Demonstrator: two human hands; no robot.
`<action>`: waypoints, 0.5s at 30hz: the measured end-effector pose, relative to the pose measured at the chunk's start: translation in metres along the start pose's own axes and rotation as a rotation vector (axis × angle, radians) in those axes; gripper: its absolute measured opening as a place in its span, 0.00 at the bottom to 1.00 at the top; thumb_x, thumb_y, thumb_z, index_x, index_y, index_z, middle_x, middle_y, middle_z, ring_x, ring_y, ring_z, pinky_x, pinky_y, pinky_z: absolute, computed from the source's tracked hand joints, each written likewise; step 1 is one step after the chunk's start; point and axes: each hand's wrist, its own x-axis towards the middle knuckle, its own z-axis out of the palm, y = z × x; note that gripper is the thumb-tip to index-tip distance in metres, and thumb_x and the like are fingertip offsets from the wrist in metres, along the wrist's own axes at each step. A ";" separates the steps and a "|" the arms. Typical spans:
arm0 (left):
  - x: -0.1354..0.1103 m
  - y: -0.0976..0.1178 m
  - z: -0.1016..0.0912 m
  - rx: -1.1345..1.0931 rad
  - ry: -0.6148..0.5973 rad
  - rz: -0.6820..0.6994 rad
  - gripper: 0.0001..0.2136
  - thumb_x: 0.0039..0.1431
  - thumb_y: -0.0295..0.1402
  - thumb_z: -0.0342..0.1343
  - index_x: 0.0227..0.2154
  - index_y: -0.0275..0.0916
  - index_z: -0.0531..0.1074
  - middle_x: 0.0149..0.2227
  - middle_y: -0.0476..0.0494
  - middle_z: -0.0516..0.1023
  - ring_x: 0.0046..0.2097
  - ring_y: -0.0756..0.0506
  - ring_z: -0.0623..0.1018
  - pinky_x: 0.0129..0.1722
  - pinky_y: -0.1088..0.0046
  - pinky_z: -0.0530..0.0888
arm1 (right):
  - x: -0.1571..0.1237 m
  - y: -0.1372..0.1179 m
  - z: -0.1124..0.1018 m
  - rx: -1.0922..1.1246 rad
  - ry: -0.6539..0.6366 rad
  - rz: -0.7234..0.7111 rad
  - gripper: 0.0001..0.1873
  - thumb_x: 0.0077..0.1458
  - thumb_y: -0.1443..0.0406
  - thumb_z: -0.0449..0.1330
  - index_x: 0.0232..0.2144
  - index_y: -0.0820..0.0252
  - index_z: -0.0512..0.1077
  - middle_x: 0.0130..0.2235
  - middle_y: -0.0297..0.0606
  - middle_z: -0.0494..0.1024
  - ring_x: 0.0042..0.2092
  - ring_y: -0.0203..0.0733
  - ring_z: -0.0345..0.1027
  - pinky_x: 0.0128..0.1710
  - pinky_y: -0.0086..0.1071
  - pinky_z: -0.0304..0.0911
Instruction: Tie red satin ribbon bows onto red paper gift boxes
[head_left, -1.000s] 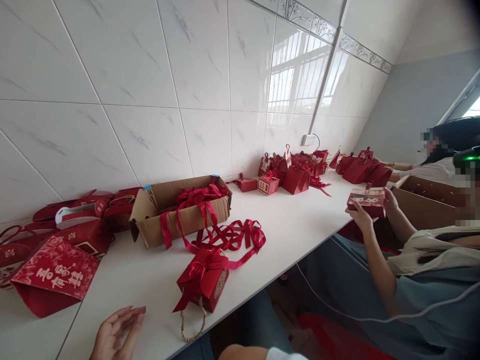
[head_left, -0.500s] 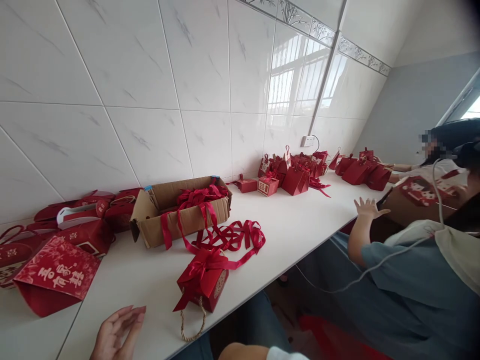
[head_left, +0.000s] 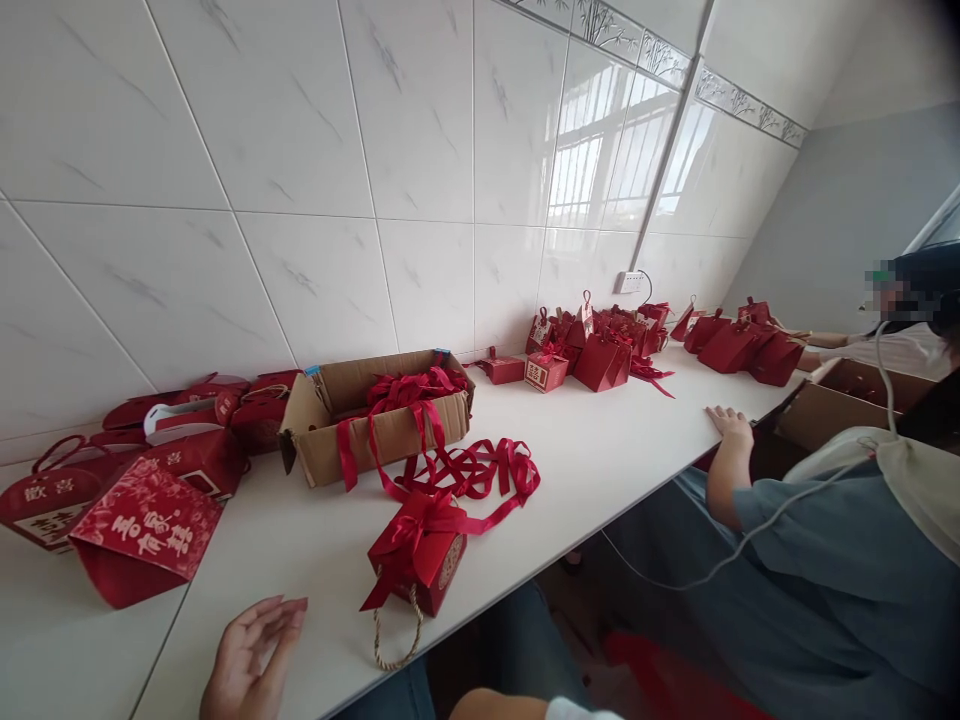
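My left hand point(head_left: 251, 662) rests palm-up at the near edge of the white counter point(head_left: 600, 455), fingers loosely spread and holding nothing. Just to its right stands a red gift box point(head_left: 420, 553) tied with a red ribbon bow, its rope handle hanging over the counter edge. Loose red ribbons point(head_left: 469, 470) trail from it toward an open cardboard box point(head_left: 375, 410) full of ribbons. My right hand is not in view; only a bit of arm and sleeve shows at the bottom edge.
Flat red paper bags point(head_left: 146, 520) lie at the left. A cluster of finished red boxes point(head_left: 600, 350) stands at the far end by the tiled wall. A person in a blue top sits to my right, one hand point(head_left: 729, 425) on the counter edge beside another cardboard box point(head_left: 840, 405).
The person beside me held a red box a second ago, lifted it away, and now rests an empty hand on the counter edge. My view shifted slightly; my left hand stays put.
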 end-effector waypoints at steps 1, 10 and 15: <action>0.000 -0.001 0.000 0.001 0.001 0.005 0.28 0.27 0.44 0.65 0.36 0.43 0.66 0.36 0.46 0.76 0.46 0.37 0.75 0.52 0.57 0.69 | 0.000 0.000 0.000 -0.009 -0.006 0.004 0.17 0.63 0.61 0.55 0.51 0.64 0.66 0.51 0.45 0.70 0.48 0.44 0.69 0.45 0.44 0.68; 0.000 -0.002 -0.001 -0.033 -0.008 0.016 0.28 0.28 0.44 0.66 0.37 0.42 0.66 0.36 0.44 0.76 0.46 0.36 0.74 0.54 0.53 0.67 | -0.016 -0.011 -0.002 -0.121 -0.052 -0.061 0.17 0.63 0.61 0.54 0.51 0.63 0.67 0.51 0.45 0.70 0.48 0.44 0.69 0.45 0.44 0.68; -0.003 0.001 -0.001 -0.033 0.003 -0.005 0.29 0.28 0.44 0.66 0.37 0.42 0.66 0.37 0.43 0.76 0.47 0.36 0.74 0.56 0.52 0.65 | -0.045 -0.033 -0.005 -0.222 -0.108 -0.166 0.17 0.63 0.61 0.54 0.51 0.64 0.67 0.51 0.46 0.70 0.48 0.45 0.69 0.45 0.45 0.68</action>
